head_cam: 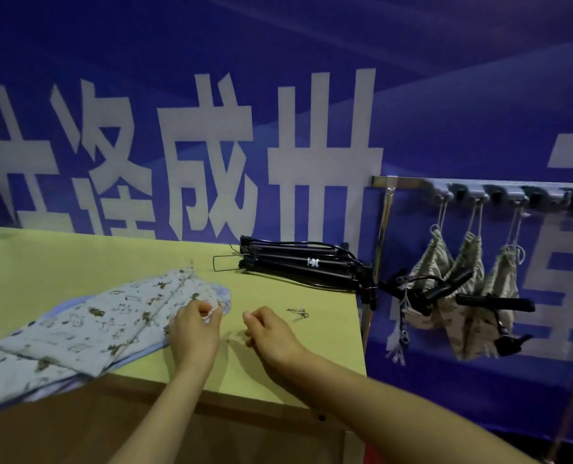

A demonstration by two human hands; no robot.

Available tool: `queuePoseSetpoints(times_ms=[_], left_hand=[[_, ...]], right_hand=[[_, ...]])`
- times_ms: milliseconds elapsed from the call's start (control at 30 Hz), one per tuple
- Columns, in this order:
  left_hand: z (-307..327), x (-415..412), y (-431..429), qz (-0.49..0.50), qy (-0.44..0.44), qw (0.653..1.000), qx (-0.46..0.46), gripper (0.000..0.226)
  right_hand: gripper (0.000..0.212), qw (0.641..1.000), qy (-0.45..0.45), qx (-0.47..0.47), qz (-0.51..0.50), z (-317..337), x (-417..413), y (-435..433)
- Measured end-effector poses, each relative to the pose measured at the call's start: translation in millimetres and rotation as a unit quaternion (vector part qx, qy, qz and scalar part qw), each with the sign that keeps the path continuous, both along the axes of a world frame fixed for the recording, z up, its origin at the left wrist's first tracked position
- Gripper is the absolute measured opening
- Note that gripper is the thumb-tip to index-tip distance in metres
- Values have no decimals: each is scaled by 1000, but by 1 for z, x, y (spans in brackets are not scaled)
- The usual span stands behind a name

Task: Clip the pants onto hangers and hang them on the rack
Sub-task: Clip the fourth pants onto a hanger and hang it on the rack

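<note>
Both forearms reach over the yellow-green table (77,262). The left hand (194,329) pinches the end of the printed light-blue pants (104,323) lying on it; the right hand (268,333) is loosely curled, empty, just beside. Farther back lies a stack of black clip hangers (298,262). Beyond the table's corner, the rack (479,189) carries patterned drawstring bags (466,279).
</note>
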State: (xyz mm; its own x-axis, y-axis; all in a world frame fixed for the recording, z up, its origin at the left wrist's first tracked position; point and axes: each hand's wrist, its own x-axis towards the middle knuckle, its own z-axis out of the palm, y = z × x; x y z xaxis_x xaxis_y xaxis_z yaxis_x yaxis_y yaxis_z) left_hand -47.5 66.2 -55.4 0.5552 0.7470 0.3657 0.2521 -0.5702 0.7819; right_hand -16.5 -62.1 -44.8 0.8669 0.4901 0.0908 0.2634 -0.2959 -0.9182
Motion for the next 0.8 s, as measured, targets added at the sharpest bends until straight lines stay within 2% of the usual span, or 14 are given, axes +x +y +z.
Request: queuePoseSetpoints(times_ms=[167,267,333,367,400,500,633,700,767,800], left_hand=[[-3,20,27,-13,0,996,91,25],[-3,34,36,-23,79,987,140,40],[-6,43,40,-19,129,977,167,37],[-6,46,43,-23,120,979,164,24],[-6,47,44,-29,98,984,143,21],[-4,45,45,-23,49,997,63,29],[0,35,38,-3,30,999,35,27],[0,33,36,-4,55,997,61,28],[-2,33,36,-9,119,986,113,38],[-3,34,37,-10,124,986,109,36]], right_hand=[[28,997,-3,57,-43,-10,24,24],[28,993,16,94,-68,-11,39,34],[28,989,35,117,-83,-12,46,38],[28,988,40,123,-88,-12,48,40],[28,987,41,125,-94,-12,49,41],[28,984,43,137,-101,-11,47,42],[29,985,43,139,-90,-9,41,39],[30,987,36,131,-80,-9,37,36],[30,987,36,138,-74,-10,35,35],[31,986,38,143,-74,-10,35,34]])
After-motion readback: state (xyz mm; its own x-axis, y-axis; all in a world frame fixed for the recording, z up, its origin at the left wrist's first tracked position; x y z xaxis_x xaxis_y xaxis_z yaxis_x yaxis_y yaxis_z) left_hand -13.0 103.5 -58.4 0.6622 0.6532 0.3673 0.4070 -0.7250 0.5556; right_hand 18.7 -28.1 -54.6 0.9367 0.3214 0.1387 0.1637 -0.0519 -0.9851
